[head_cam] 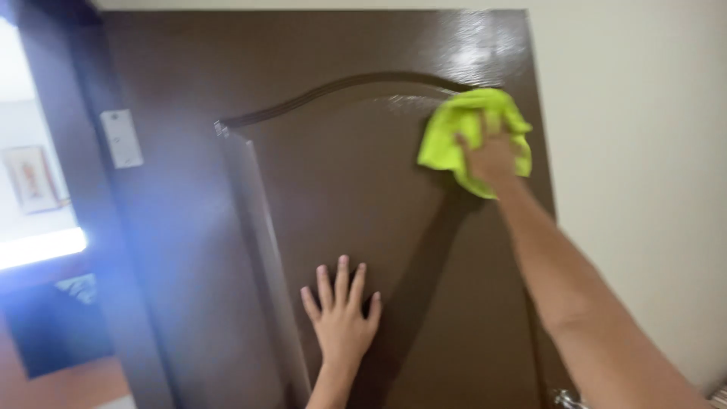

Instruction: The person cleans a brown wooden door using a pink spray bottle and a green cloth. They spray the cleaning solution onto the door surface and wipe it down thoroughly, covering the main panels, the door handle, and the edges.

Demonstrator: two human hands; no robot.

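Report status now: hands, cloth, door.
Right hand presses yellow-green cloth on brown door. Left hand flat on door panel. Nothing in the way.

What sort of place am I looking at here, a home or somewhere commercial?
Most likely a home, indoors. A dark brown panelled door stands open against a cream wall, and a framed picture hangs in the bright room beyond. The right hand presses a lime-green cloth to the door; the left hand lies flat on it.

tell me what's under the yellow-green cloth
The cloth is pressed by the right hand onto the brown door. The door surface right beneath it is covered.
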